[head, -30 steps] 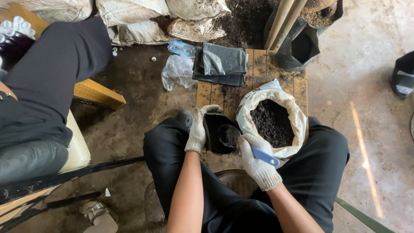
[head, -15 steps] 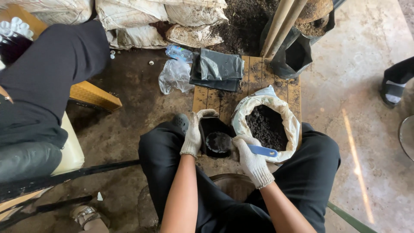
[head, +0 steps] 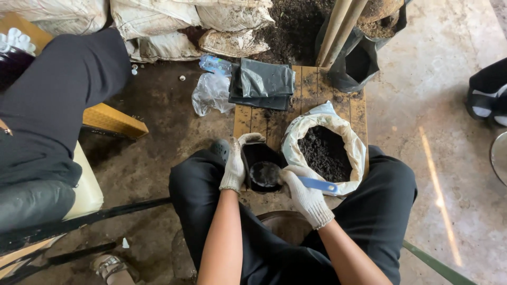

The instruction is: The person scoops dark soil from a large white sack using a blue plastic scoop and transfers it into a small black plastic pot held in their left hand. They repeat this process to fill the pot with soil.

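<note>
Filling a black nursery bag with soil, scoop over the bag mouth

Left hand closed on the rim of the black nursery bag, holding it open on the wooden pallet between the knees. Right hand gripping the blue-handled scoop, loaded with soil, just over the bag mouth. White soil sack just right, well stocked. Fill level inside the bag not visible; stack of empty black bags lies beyond, unfilled

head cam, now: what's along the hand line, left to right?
Another person's dark-clothed leg → left hand holding the black bag open → right hand with blue-handled scoop → white sack of soil → bare concrete floor.
</note>
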